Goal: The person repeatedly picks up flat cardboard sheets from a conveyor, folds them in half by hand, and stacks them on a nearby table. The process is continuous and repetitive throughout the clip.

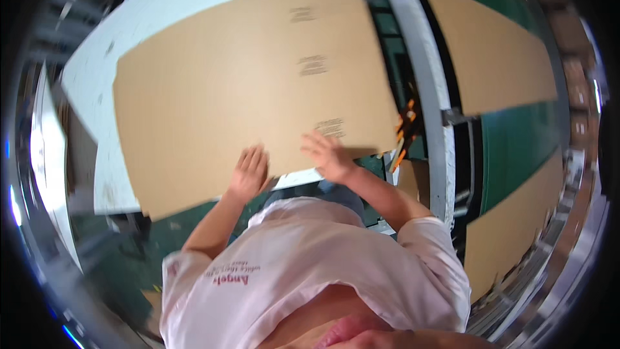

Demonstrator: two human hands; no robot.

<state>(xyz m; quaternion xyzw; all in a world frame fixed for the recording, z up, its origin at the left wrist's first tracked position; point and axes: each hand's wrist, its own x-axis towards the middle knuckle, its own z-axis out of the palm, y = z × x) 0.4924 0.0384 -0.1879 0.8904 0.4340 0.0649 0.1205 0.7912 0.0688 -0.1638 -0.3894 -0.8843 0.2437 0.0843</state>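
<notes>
A large flat cardboard sheet [219, 90] with dark print near its right side lies on a white worktable [87, 84]. My left hand [248, 171] is at the sheet's near edge, its fingers stretched out over the board and somewhat blurred. Further right, my right hand [328, 157] rests its spread fingers on the board by the nearest printed block. Neither hand is wrapped round the sheet. The board's right end reaches past the table toward a grey metal frame.
A grey metal beam [423, 58] runs along the right of the table. Beyond it, cardboard sheets [497, 55] lie on a green conveyor belt [520, 148]. Orange-and-black striped parts [403, 129] stand by the sheet's right corner. Stacked cardboard [578, 90] lines the far right.
</notes>
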